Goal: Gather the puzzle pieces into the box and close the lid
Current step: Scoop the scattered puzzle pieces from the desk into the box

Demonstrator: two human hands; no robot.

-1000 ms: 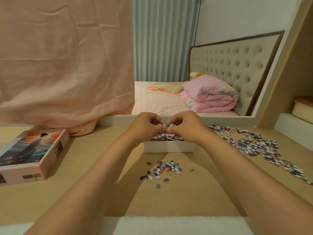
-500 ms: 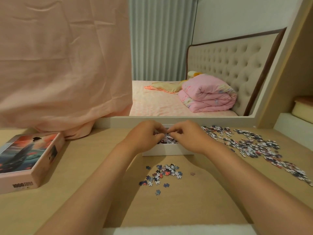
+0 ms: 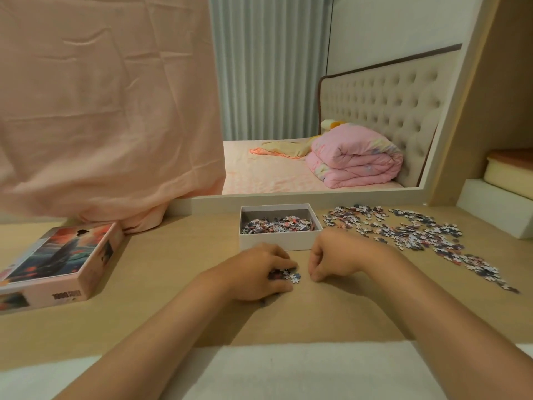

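Left grip (image 3: 256,274) curled over small pile (image 3: 288,276) before box (image 3: 278,244); right grip (image 3: 331,259) loosely curled, empty.
Advise: cup both under pile, lift clear of box wall; scattered pieces (image 3: 403,233) right of box remain, lid (image 3: 57,264) left of box.

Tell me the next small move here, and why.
Probably slide the right hand in to cup the small pile of puzzle pieces against the left hand, which curls over it. The box sits open just behind, so both hands could scoop straight in.
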